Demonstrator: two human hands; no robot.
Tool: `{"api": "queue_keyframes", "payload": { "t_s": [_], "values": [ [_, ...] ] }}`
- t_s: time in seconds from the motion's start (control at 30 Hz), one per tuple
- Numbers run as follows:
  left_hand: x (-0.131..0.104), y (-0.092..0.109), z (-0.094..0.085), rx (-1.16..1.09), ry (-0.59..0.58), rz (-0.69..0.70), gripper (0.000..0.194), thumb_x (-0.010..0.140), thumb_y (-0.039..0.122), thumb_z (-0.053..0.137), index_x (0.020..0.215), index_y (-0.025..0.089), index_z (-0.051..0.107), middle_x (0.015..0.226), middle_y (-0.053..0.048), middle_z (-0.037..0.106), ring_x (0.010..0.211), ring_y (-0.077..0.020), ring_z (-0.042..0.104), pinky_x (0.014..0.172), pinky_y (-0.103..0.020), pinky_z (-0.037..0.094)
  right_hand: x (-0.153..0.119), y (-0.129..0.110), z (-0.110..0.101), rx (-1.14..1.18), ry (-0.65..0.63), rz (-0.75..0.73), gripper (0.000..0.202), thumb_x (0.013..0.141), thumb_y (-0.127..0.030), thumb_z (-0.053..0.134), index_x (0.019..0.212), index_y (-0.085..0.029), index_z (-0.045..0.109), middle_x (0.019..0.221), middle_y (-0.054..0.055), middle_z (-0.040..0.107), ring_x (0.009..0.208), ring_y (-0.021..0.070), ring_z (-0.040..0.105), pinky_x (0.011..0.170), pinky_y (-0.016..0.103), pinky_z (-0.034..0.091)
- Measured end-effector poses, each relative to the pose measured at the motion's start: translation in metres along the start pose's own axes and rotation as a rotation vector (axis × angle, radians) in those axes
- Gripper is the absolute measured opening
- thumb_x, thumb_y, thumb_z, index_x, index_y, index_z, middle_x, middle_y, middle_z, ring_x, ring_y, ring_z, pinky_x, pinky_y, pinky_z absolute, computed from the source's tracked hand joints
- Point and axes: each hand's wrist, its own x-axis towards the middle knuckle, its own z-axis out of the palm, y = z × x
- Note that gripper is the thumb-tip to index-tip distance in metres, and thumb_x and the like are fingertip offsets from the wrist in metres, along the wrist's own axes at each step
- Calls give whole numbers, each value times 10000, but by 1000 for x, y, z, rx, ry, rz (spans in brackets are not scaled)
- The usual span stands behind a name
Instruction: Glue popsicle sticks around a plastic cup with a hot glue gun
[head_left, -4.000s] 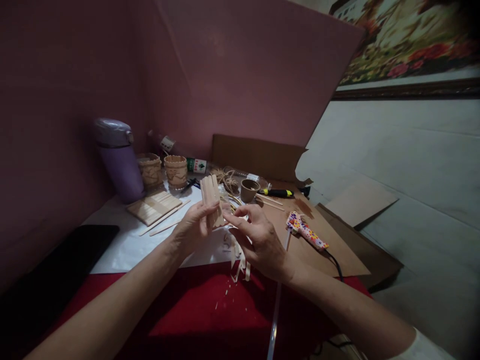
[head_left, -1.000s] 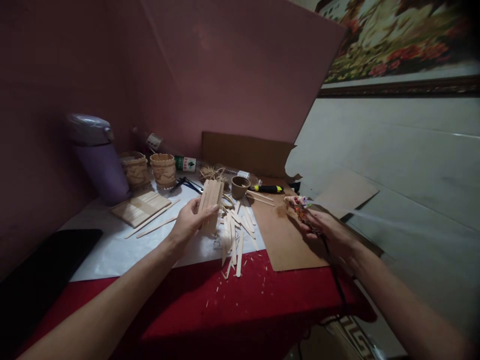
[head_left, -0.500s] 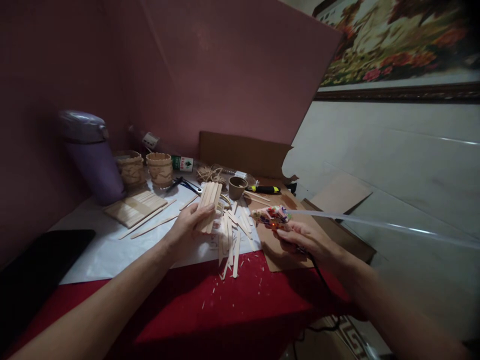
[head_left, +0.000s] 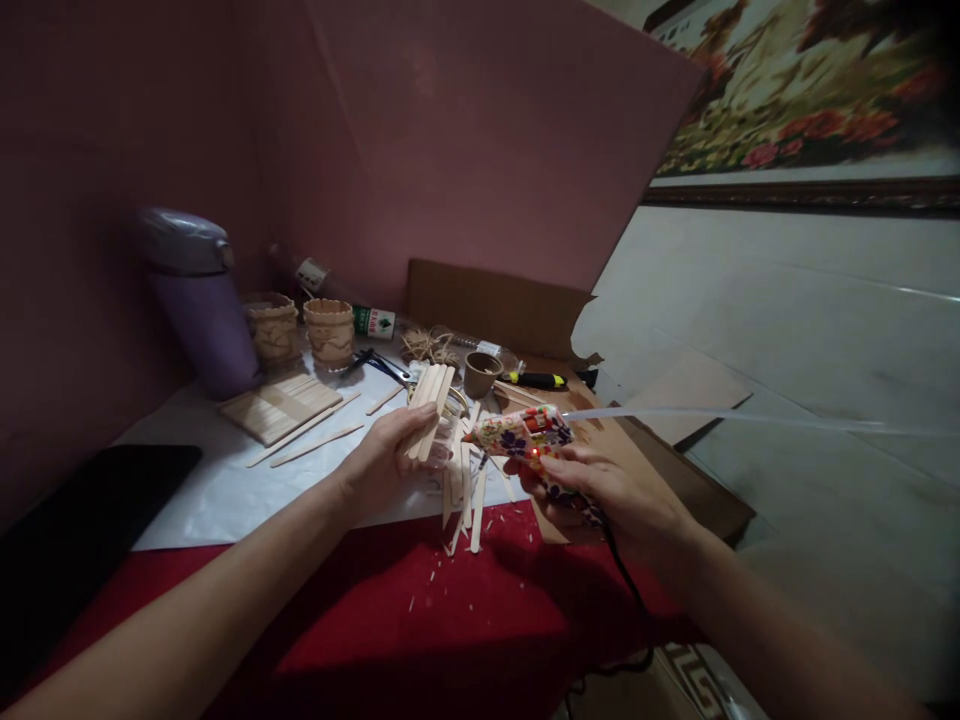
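Observation:
Several flat wooden sticks [head_left: 430, 408], side by side and upright, are pinched between the thumb and fingers of my left hand [head_left: 386, 452]. My right hand [head_left: 592, 482] is wrapped round a flower-patterned glue gun [head_left: 525, 432] with a lit red light. The gun's nozzle points left, a short way right of the held sticks. A long clear glue stick [head_left: 675, 413] runs out of its back to the right, and a black cord hangs below. Loose wooden sticks [head_left: 478, 508] lie scattered beneath, between my hands.
A purple bottle [head_left: 202, 310], a carved cup [head_left: 329, 335] and a stack of sticks [head_left: 281, 408] stand or lie at the left. Behind are a bundle of twine [head_left: 429, 347], a small brown pot [head_left: 481, 375] and a yellow-black tool [head_left: 536, 380]. A black object [head_left: 97, 530] lies front left.
The glue gun in my right hand has moved left, closer to the sticks in my left hand, and its nozzle now points more toward them. The view has shifted slightly.

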Motion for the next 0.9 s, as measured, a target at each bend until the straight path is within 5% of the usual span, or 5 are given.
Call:
{"api": "queue_keyframes", "payload": {
  "t_s": [0.3, 0.6, 0.77, 0.9],
  "values": [
    [-2, 4, 1, -64, 1, -77, 214, 834, 328, 608, 902, 142, 689, 854, -81, 688, 651, -170, 637, 624, -326, 568, 7, -1, 10, -18, -77, -9, 351, 832, -498, 648, 833, -150, 605, 628, -24, 489, 458, 45, 339, 363, 169, 177],
    [0, 17, -4, -36, 62, 98, 242, 823, 318, 608, 966, 135, 676, 856, -90, 703, 661, -170, 643, 588, -291, 553, 10, -4, 11, -81, -140, 51, 382, 850, -508, 617, 749, -141, 589, 541, -33, 489, 418, 39, 350, 358, 160, 194],
    [-5, 54, 2, -145, -192, 98, 408, 820, 468, 532, 971, 119, 681, 894, -128, 719, 856, -265, 690, 768, -384, 563, 15, -1, 8, -130, -363, 185, 358, 833, -478, 646, 785, -124, 628, 544, -34, 513, 403, 41, 373, 350, 167, 216],
    [-7, 64, 20, -93, -412, 18, 468, 762, 438, 575, 1106, 131, 657, 968, -150, 716, 1038, -371, 654, 862, -500, 513, 19, -2, 15, -107, -545, 234, 368, 792, -468, 691, 880, -111, 663, 658, -18, 564, 425, 25, 403, 348, 158, 203]
  ]
}}
